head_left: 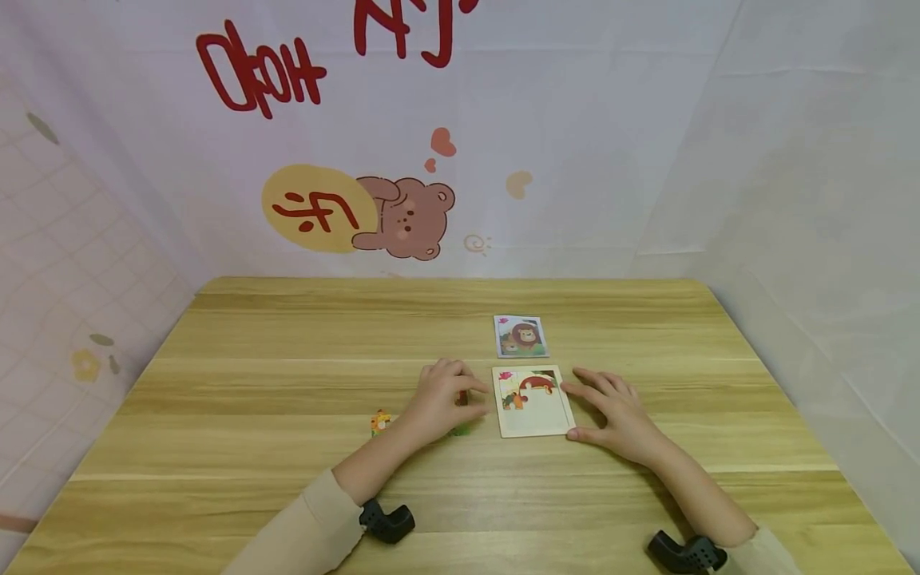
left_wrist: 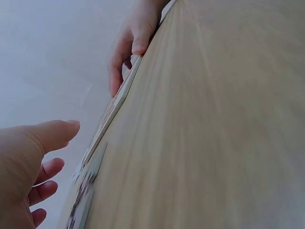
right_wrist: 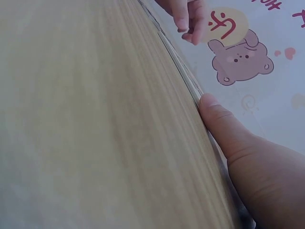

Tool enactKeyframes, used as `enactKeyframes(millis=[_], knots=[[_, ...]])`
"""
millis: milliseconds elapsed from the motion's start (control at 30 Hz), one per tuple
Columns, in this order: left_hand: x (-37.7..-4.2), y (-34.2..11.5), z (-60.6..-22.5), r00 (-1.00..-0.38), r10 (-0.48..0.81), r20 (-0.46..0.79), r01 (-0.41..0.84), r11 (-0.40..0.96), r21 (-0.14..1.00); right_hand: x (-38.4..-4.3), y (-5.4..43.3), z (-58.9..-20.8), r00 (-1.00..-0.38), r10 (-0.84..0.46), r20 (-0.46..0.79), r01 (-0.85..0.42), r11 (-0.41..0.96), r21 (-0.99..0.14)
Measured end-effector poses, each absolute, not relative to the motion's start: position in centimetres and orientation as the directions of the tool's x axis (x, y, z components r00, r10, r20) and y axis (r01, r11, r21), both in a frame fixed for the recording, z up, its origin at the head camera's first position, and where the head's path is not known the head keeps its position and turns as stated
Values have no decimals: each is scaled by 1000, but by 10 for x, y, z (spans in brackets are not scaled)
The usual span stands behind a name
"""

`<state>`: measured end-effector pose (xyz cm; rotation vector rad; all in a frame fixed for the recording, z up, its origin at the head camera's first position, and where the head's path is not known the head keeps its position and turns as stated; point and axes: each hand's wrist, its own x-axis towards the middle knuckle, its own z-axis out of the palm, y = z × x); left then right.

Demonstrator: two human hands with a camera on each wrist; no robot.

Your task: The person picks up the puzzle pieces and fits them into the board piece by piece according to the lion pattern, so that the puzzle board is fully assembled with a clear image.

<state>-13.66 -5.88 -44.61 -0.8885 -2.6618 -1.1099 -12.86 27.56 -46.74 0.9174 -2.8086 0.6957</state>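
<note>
A square puzzle board (head_left: 539, 419) lies on the table, its upper part filled with joined picture pieces (head_left: 535, 383) and its lower part bare. My right hand (head_left: 618, 415) rests at the board's right edge, with the thumb and a fingertip touching it and the fingers extended. To the left of the board, my left hand (head_left: 442, 403) hovers with thumb and fingers apart and nothing seen between them. Loose puzzle pieces (left_wrist: 82, 205) lie below this hand, partly hidden by it in the head view. Another loose piece, orange and yellow (head_left: 381, 422), sits left of the left forearm.
A small picture card (head_left: 521, 336) showing a lion lies just beyond the board. The wooden table (head_left: 287, 335) meets a printed white cloth (head_left: 575, 224) at the back, with more cloth at both sides. Each wrist carries a black camera mount (head_left: 388, 523).
</note>
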Motion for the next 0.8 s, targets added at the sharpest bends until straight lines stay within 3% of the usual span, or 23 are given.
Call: enactKeyframes(millis=[333, 800], knots=[[-130, -100, -448, -835, 412, 365, 547, 549, 631, -128, 274, -466, -811, -537, 234, -584, 713, -389], [-124, -141, -449, -865, 398, 306, 495, 575, 651, -128, 274, -467, -810, -535, 240, -585, 710, -393]])
